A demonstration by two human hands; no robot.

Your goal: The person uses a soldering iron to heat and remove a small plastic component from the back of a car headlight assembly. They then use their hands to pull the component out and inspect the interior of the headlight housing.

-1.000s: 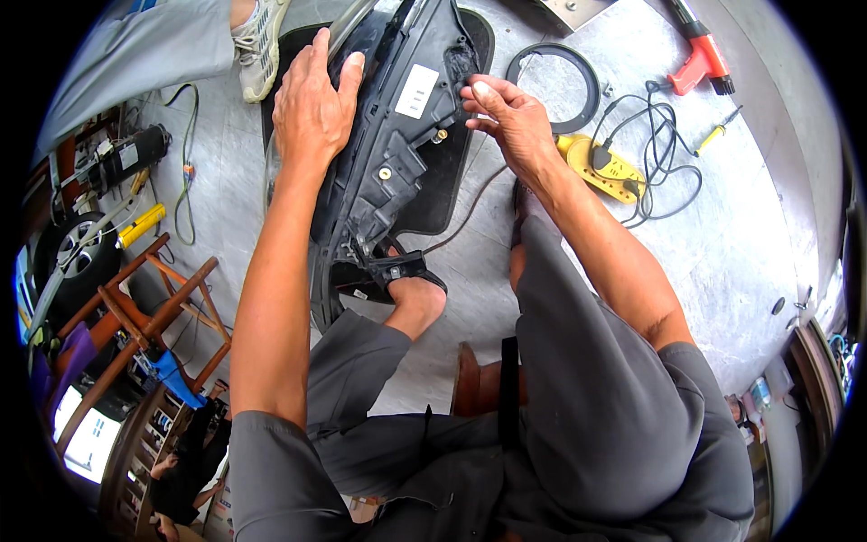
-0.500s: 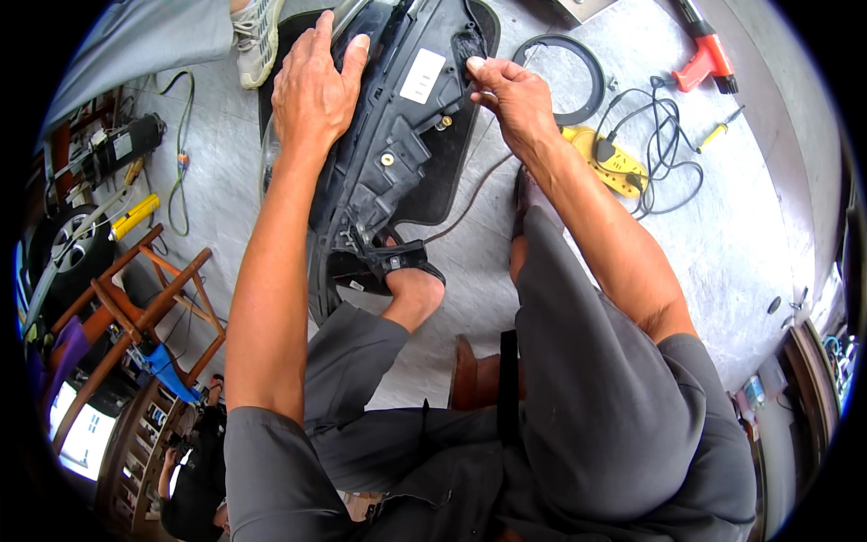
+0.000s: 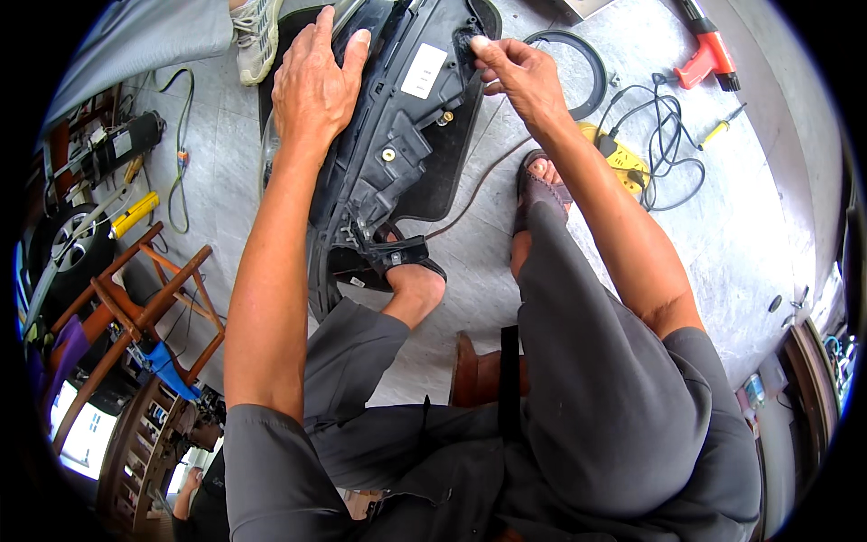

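Thumb and forefinger of the right hand [image 3: 526,83] meet in a pinch at the upper right edge of the black housing [image 3: 375,135]; whether they grip anything cannot be told. The left hand [image 3: 312,95] has its fingers parted over the housing's left side, covering part of it. The housing's top end is cut off by the picture's edge. Under it, a black mat [image 3: 429,194] shows only in part. Right of the housing, the right hand hides some of a black ring [image 3: 598,81], and the forearm partly covers a yellow power strip [image 3: 628,166].
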